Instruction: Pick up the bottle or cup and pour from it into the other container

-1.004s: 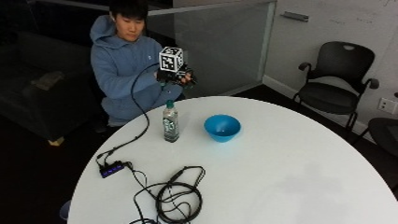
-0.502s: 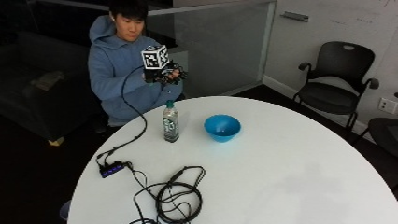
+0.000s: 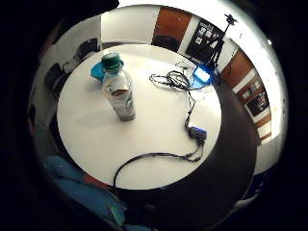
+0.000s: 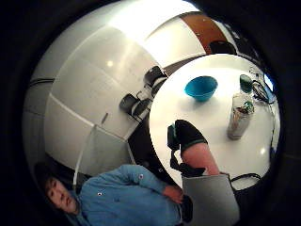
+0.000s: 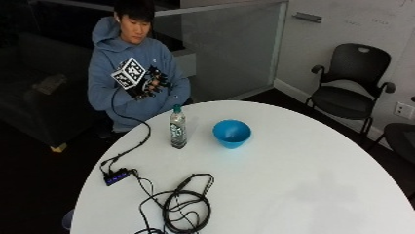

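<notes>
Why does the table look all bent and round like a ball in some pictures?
Both palm views come from very wide lenses, so the table curves and the bottle leans. In the outside view the table looks normal, the bottle stands straight beside the bowl.

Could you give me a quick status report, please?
Gloved right hand raised at chest, holding nothing. Capped clear plastic bottle upright beside blue bowl. Nothing between hand and bottle.

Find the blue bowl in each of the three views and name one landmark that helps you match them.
Outside view: the blue bowl stands on the white table, apart from the bottle.
Thumb side palm view: the bowl sits on the table beyond the bottle.
Little finger side palm view: only an edge of the bowl shows behind the bottle.
Shared landmark: the bottle.
</notes>
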Demonstrator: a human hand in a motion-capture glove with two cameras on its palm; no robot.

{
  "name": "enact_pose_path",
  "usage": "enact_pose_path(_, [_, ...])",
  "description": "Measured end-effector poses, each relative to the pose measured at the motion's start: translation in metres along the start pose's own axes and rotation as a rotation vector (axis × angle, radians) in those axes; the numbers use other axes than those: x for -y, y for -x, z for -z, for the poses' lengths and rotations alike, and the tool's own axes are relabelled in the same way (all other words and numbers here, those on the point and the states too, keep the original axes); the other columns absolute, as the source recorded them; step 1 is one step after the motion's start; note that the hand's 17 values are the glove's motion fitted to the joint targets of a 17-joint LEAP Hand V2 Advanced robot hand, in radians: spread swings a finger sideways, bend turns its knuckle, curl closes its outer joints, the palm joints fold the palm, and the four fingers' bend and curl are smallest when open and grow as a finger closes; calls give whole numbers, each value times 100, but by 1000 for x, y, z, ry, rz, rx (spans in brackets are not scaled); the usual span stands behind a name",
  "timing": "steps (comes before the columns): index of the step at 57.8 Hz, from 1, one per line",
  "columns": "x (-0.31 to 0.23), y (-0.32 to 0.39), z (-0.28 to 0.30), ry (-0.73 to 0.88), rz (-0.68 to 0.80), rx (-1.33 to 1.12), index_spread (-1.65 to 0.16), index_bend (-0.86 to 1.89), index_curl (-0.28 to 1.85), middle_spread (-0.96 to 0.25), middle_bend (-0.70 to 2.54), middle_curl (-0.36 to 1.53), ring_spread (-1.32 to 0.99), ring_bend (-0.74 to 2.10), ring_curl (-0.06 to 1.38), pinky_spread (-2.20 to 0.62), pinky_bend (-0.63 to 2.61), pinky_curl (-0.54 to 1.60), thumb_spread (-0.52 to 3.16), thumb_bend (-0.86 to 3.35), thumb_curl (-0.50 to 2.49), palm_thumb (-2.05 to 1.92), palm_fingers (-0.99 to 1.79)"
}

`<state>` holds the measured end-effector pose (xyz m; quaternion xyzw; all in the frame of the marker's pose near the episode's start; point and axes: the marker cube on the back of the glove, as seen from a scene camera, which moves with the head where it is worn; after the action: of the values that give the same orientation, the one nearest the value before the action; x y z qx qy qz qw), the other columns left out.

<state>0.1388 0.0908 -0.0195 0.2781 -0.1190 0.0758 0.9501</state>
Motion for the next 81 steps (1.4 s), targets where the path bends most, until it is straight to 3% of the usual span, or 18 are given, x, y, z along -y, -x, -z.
enact_pose_path(29, [-10, -87, -35, -152, -213, 349, -35, 13, 23, 2, 19, 29, 17, 47, 31, 24, 56, 28, 95, -3, 42, 63, 12])
enact_pose_path(46, [20, -107, -72, -289, -301, 431, -33, 14, 23, 5, 19, 31, 18, 51, 31, 25, 57, 27, 93, -3, 42, 64, 13])
enact_pose_path(52, [14, -104, -88, -128, -249, 515, -32, 13, 23, 6, 19, 31, 18, 52, 31, 26, 59, 28, 93, -3, 42, 64, 12])
enact_pose_path(67, [35, -90, -126, -112, -239, 762, -34, 12, 22, 9, 18, 31, 20, 56, 31, 27, 62, 28, 90, -2, 42, 68, 13])
enact_pose_path(72, [41, -88, -136, -137, -244, 809, -35, 13, 22, 11, 18, 30, 20, 59, 31, 27, 67, 29, 89, -2, 43, 71, 18])
enact_pose_path(81, [48, -85, -147, -212, -246, 843, -31, 17, 24, 10, 24, 32, 16, 60, 31, 25, 68, 29, 83, -2, 43, 78, 53])
